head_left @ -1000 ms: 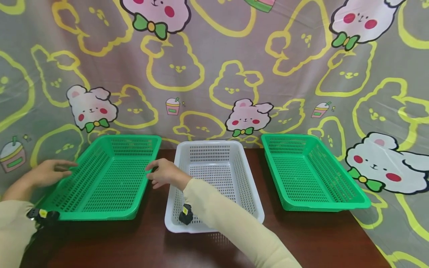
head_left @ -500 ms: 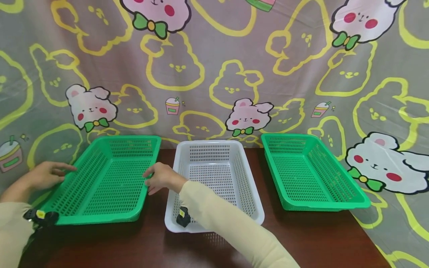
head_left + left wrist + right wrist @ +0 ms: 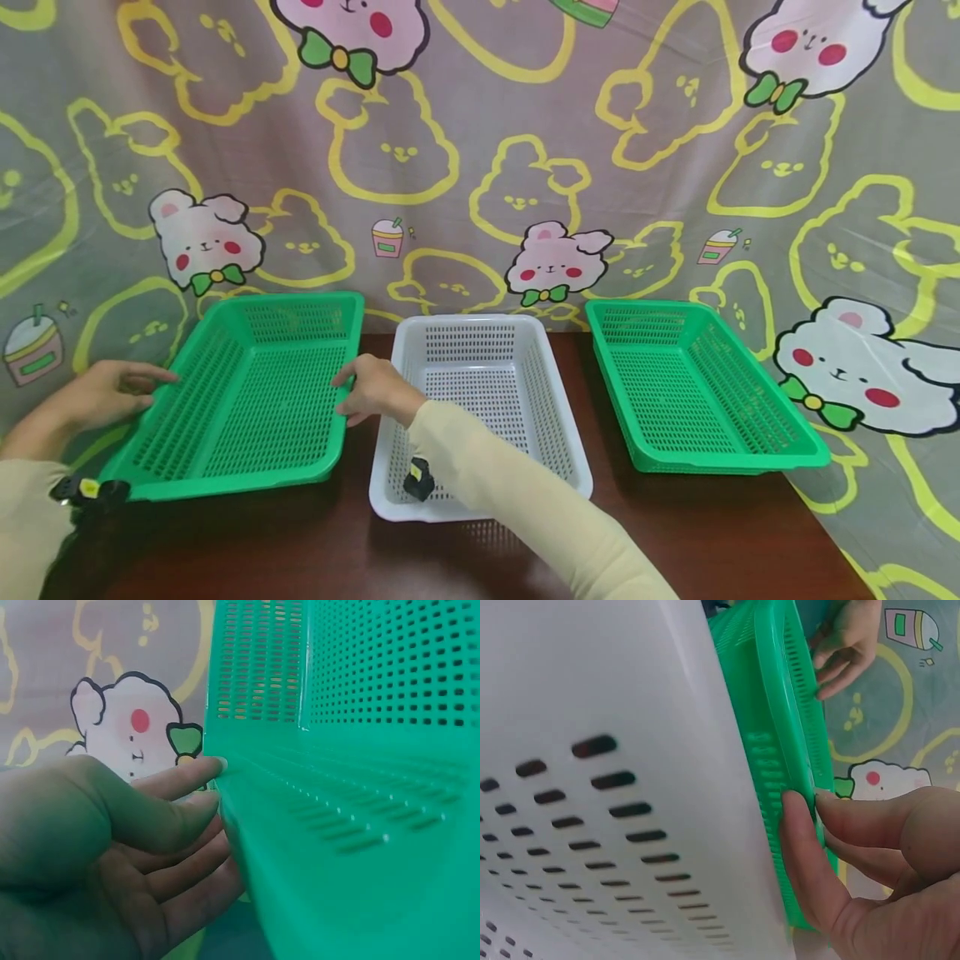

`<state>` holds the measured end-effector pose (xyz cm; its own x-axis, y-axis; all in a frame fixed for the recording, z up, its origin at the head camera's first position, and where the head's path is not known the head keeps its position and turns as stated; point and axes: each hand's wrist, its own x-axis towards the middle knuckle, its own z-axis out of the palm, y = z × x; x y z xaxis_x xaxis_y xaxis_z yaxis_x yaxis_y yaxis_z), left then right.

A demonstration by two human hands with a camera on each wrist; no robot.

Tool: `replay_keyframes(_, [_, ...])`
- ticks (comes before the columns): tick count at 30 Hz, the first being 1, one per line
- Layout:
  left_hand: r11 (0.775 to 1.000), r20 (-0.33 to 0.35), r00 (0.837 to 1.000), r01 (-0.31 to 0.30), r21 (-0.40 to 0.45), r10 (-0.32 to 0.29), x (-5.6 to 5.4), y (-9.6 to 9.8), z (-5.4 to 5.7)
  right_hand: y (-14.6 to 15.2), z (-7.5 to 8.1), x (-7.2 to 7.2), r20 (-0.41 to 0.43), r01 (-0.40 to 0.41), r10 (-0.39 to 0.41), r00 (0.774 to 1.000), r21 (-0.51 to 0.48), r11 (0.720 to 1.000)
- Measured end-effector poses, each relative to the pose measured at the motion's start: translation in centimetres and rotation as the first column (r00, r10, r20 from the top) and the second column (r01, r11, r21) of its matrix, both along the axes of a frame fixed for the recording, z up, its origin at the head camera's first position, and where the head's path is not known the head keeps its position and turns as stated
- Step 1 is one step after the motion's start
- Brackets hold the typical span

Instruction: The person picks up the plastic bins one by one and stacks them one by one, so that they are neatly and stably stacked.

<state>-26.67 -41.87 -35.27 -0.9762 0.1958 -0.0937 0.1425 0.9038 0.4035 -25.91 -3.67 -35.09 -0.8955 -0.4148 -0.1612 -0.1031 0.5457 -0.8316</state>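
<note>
My left hand (image 3: 105, 393) and right hand (image 3: 375, 390) pinch the perforated green basket (image 3: 247, 400) between them by its rims. It holds nothing. Beside my right fingers (image 3: 810, 847), the white basket (image 3: 480, 392) likewise.

No readable text, nos. or brand marks anywhere. Backdrop cloth (image 3: 480, 167) has only cartoon bears & drink-cup drawings, no lettering. Green basket (image 3: 247, 400), white basket (image 3: 480, 367) & 2nd green basket (image 3: 697, 392) carry no labels. Small yellow tags on wrist cams: too small to read.

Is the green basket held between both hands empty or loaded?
Empty: the head view shows only bare perforated floor in the left green basket, gripped by the left hand and right hand.
</note>
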Motion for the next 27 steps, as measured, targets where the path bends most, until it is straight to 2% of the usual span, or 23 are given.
replay_keyframes(5, [1.0, -0.037, 0.999, -0.013, 0.017, 0.014, 0.2, 0.4, 0.2, 0.6, 0.3, -0.3, -0.024, 0.013, -0.012, 1.0, 0.006, 1.0])
replay_keyframes(12, [0.998, -0.035, 0.998, -0.051, 0.044, 0.052, 0.6, 1.1, 0.7, 1.3, 0.9, -0.7, -0.068, 0.004, -0.004, 0.998, 0.001, 1.0])
replay_keyframes(20, [0.998, -0.069, 0.997, -0.031, 0.061, 0.035, 1.1, 1.1, 0.9, 2.2, 1.6, -1.1, -0.104, -0.03, 0.031, 0.994, 0.01, 1.0])
replay_keyframes(27, [0.997, -0.084, 0.996, -0.031, 0.073, 0.037, 1.9, 2.0, 1.6, 3.5, 1.9, -1.6, -0.129, -0.051, 0.049, 0.99, -0.009, 0.999])
